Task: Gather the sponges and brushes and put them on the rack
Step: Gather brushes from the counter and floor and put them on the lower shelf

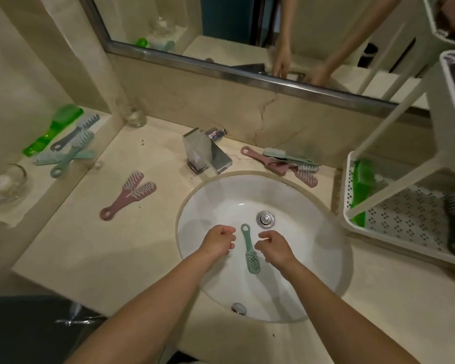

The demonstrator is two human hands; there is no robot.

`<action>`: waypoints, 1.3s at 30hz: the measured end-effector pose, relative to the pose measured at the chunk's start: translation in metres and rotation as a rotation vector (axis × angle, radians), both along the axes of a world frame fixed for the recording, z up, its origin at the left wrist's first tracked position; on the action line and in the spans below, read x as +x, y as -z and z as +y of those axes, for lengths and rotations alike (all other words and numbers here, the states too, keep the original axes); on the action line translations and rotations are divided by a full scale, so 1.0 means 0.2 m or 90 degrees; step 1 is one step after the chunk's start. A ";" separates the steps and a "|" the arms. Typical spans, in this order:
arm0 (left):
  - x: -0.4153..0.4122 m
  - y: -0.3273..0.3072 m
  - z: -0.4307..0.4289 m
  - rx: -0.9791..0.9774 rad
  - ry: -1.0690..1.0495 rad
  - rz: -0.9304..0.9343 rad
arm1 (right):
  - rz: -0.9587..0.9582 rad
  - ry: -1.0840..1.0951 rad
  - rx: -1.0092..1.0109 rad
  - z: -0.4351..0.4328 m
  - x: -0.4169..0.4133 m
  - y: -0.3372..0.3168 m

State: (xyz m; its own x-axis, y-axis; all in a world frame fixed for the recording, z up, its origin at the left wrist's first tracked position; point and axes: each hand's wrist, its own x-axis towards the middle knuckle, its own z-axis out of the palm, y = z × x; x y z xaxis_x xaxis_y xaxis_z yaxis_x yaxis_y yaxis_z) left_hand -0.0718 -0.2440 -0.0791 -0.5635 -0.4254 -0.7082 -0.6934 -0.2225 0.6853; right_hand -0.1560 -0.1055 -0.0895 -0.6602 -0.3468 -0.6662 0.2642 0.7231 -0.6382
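A pale green brush (pixel 250 250) lies in the sink (pixel 221 195), handle loop toward the drain (pixel 265 219), bristle head toward the near rim. The left hand (pixel 218 242) and right hand (pixel 275 247) hover on either side of it, close but not touching. Both hands' fingers (pixel 229 231) are curled in and hold nothing. Open basin surrounds them.

Two pink brushes (pixel 128 196) lie on the tabletop (pixel 103 245) to the left. More pink and green brushes (pixel 281 161) sit along the back edge right of the faucet (pixel 206 151). The white rack (pixel 349 179) stands at the right edge, already holding a green brush (pixel 362 185) and a dark brush (pixel 453 227).
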 end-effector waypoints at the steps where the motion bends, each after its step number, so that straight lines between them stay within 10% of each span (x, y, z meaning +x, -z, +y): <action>1: 0.00 0.03 -0.01 0.008 0.010 -0.010 | -0.007 -0.001 0.014 -0.01 0.01 0.03; 23: 0.05 0.36 -0.02 0.034 0.090 -0.010 | 0.069 -0.059 0.333 -0.05 0.15 0.45; 39: 0.04 0.00 0.08 -0.097 -0.048 0.178 | 0.119 0.168 -0.197 -0.13 0.12 -0.08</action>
